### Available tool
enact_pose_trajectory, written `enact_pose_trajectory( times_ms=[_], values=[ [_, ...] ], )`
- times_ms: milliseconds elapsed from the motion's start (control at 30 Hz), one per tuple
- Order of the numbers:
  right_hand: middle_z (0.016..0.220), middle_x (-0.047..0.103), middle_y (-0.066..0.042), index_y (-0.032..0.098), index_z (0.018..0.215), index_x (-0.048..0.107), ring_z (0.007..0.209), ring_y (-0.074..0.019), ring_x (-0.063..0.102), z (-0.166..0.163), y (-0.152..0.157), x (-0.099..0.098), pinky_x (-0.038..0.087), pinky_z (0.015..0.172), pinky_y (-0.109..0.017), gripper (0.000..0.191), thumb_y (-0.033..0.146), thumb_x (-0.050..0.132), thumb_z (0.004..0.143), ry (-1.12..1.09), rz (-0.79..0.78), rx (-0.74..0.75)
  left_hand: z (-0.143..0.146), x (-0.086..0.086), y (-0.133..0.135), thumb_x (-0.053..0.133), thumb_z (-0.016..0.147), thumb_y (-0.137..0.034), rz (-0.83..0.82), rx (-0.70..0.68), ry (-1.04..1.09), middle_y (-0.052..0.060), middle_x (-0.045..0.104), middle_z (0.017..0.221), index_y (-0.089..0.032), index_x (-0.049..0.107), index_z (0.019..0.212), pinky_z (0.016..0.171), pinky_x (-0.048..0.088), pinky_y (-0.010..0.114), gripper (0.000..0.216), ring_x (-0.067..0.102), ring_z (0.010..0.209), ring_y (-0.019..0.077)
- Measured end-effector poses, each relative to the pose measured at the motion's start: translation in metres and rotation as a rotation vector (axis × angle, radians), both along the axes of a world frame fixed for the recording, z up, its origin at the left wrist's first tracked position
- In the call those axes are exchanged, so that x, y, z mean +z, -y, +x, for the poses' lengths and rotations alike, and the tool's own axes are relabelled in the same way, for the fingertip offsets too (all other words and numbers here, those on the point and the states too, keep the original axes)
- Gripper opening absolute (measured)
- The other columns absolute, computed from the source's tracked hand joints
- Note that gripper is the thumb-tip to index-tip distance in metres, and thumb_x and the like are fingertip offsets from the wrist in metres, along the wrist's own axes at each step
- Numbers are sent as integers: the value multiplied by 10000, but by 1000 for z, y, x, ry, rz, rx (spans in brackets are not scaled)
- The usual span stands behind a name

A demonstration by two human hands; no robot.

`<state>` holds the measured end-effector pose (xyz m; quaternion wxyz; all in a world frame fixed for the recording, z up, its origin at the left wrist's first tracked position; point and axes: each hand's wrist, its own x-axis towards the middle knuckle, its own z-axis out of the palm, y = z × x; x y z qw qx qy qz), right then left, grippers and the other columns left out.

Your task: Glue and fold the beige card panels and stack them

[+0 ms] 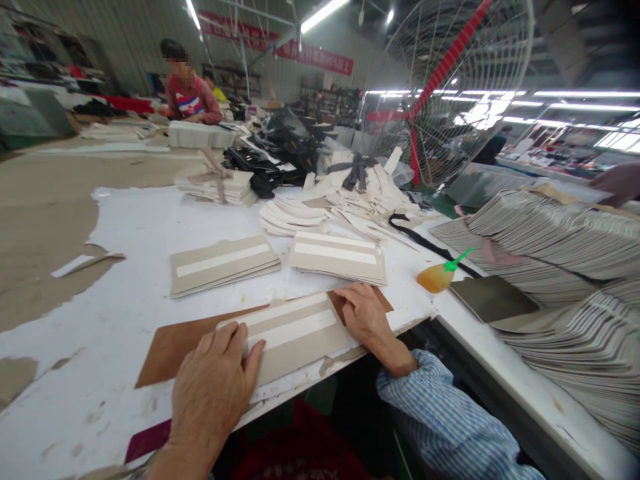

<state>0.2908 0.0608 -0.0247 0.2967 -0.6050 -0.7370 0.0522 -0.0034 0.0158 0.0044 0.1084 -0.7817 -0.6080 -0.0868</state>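
A grey card piece with a white strip (295, 330) lies on a brown board (173, 347) at the near edge of the white table (140, 233). My left hand (215, 383) rests flat on the piece's left end, fingers stretched out. My right hand (365, 317) presses down on its right end, fingers curled slightly onto the card. Two stacks of the same striped grey pieces lie just beyond: one stack (223, 263) to the left, the other stack (340, 257) to the right.
An orange glue bottle with a green nozzle (440, 275) lies right of my hand. Fanned rows of grey cards (550, 233) cover the right side. White cut pieces (300, 213), black parts and a large fan (450, 87) stand behind. A person sits at the far left.
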Motion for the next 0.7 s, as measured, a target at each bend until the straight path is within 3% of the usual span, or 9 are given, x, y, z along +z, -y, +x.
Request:
enact_pose_trajectory(
  times_ms=[200,300,367,500,700],
  values=[
    [1096,682,-126,170,980,752,1033,-291,508,-11,2,6,461,971,-476,283,170,469,963,-70,-82,79,-1,-3,-1,484,992,-420,70,-43,24,142,737,1159,-92,693,1173,801,534,421,429,660,1025,319],
    [1055,681,-104,193,906,709,1037,-276,543,-14,-2,10,454,977,-468,168,241,548,912,-278,-154,51,-2,-3,0,488,990,-396,97,-36,32,141,737,1153,-94,693,1144,817,530,440,396,647,1021,334],
    [930,663,-62,208,895,653,904,-237,580,-15,-3,15,493,835,-397,115,306,603,860,-521,-285,-5,-4,-4,1,497,985,-391,110,-35,49,147,735,1148,-95,691,1122,852,527,454,380,641,1028,341],
    [673,559,48,225,868,562,567,-131,472,-23,-2,25,367,525,-259,293,470,699,783,-1002,-548,-69,-14,-13,2,473,998,-376,112,-74,97,162,738,1141,-104,683,1075,970,495,464,352,638,1083,327],
    [630,580,38,169,757,670,561,-101,452,-33,-3,28,338,522,-242,383,525,790,680,-1082,-548,-84,-21,-25,-2,452,1004,-427,257,-135,146,153,745,1033,-122,668,1031,929,498,462,374,653,994,316]
  ],
)
